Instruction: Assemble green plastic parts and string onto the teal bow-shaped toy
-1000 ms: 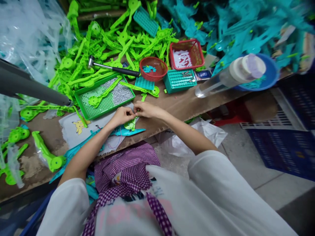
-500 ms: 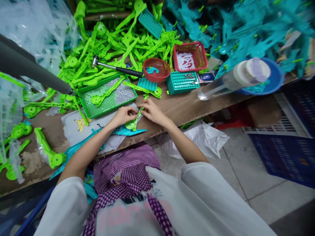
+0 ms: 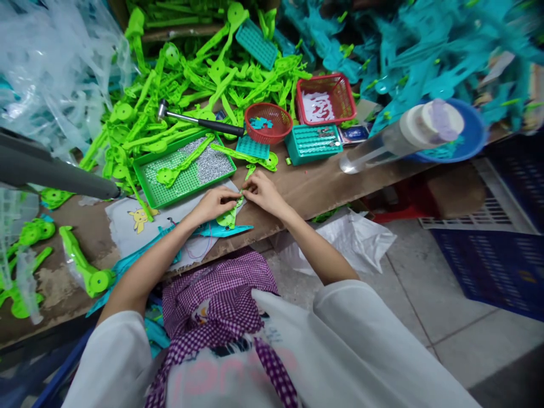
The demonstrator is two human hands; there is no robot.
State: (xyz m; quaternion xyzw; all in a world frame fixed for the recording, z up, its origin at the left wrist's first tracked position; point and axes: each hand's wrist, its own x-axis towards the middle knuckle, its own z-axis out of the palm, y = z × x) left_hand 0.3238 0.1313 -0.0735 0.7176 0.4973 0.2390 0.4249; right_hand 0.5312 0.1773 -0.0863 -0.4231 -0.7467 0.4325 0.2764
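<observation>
A bright green plastic part (image 3: 228,217) lies over a teal piece (image 3: 225,229) near the table's front edge. My left hand (image 3: 216,203) is closed on the green part's left side, fingertips pinched. From the right, my right hand (image 3: 262,191) pinches the same part further up; its narrow end shows above the fingers. The fingertips of both hands nearly meet, and anything small between them is hidden. Behind my hands, a green tray (image 3: 147,170) holds small metal pieces and another green part. A grey cloth (image 3: 121,224) with a yellow cartoon figure lies left of my hands.
A hammer (image 3: 199,119) rests on piled green parts. Red baskets (image 3: 270,135), a teal box (image 3: 312,148) and a clear bottle (image 3: 382,136) stand behind and right. A blue basin (image 3: 474,144) is further right. A dark grey bar (image 3: 55,170) juts in from the left.
The view has shifted slightly. My left hand has edged right, closer to my right hand, with its fingers now flatter over the green part. The grey bar appears lower.
</observation>
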